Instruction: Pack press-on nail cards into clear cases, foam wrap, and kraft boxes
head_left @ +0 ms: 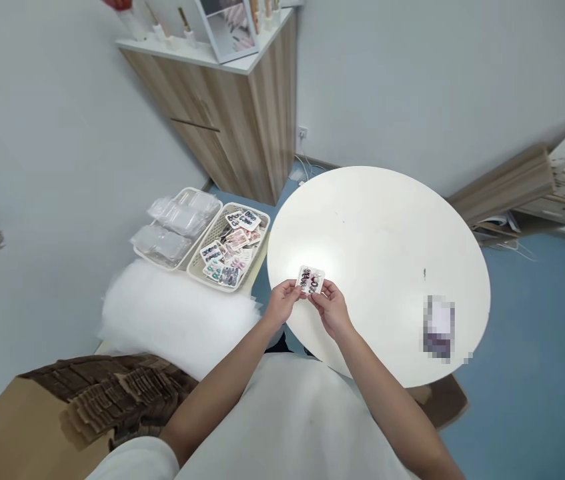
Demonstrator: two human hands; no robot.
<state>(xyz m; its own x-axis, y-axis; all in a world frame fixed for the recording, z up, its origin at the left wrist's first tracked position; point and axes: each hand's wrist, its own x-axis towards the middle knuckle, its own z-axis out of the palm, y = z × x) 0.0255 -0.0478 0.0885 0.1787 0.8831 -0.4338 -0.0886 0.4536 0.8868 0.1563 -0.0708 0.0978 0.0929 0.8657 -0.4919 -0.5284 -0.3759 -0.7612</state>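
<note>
Both hands hold one small white card of press-on nails (311,280) above the near left part of the round white table (377,233). The left hand (282,301) pinches the card's left side between thumb and fingers; the right hand (331,307) grips its lower right corner the same way. Dark and reddish nails sit in rows on the card, facing up.

Left of the table, a cream basket (211,281) contains a loose pile of similar nail cards (237,240), some dark, some pink, some teal. Just beside it, a second basket (162,266) bears clear plastic packets (182,219). In front of both baskets lies a heap of white, translucent sheeting (177,320), and nearer the person is an open cardboard box (17,427) with crinkled brown material (127,393). A pixelated item (439,327) rests toward the table's right side.
</note>
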